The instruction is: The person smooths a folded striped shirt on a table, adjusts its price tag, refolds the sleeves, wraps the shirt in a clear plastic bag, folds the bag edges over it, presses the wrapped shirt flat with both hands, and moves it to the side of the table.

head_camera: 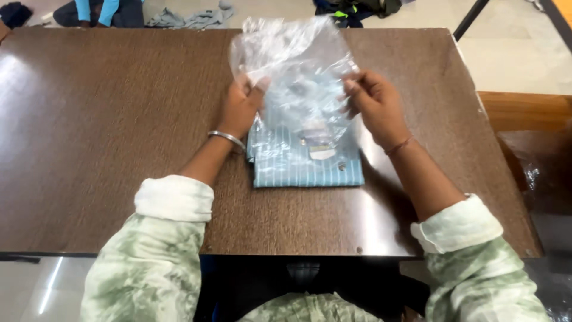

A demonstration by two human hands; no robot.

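Brown laminate worktop (89, 137) carries everything you need. Your left hand (241, 107), at about nine o'clock of the clear plastic bag (295, 65), pinches the bag's left edge between thumb and fingers. Keep that pinch near the mouth so the film stays taut. At centre, the folded light-blue striped shirt (307, 164) lies flat on the worktop, its upper part already under the film, its lower hem at six o'clock bare. Keep the fold square as the bag comes over it. At three o'clock, your right hand (375, 104) is closed on the bag's right edge; match its height to the left so the opening stays wide and even.
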